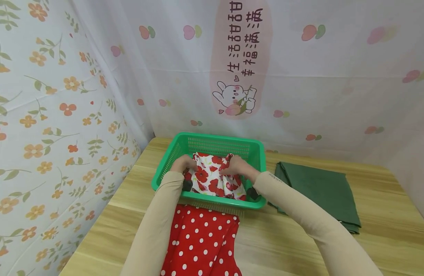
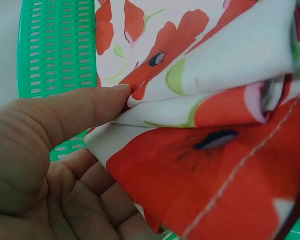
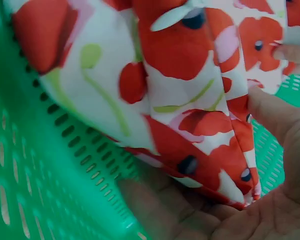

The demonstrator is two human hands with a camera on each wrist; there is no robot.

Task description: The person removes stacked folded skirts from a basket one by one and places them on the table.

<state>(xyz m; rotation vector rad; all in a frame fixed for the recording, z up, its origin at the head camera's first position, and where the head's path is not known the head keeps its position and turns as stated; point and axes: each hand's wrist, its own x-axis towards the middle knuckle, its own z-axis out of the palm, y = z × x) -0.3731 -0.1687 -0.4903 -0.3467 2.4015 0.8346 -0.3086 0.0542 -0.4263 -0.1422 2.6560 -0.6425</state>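
A folded white cloth printed with red poppies (image 1: 206, 180) lies inside a green plastic basket (image 1: 222, 200). My left hand (image 1: 184, 163) grips its left side, and in the left wrist view the thumb (image 2: 90, 107) presses on the folded layers while the other fingers go underneath. On the opposite side my right hand (image 1: 239, 168) holds the cloth's edge. The right wrist view has that thumb (image 3: 272, 112) against the folds and the fingers (image 3: 155, 205) beneath, close to the slotted basket wall (image 3: 55, 165). Fabric hides some fingertips.
In front of the basket a red polka-dot cloth (image 1: 201, 241) lies on the wooden table (image 1: 267, 245). A folded dark green cloth (image 1: 322, 191) is to the right, partly behind my right sleeve (image 1: 291, 203). Printed curtains (image 1: 184, 92) hang behind and at the left.
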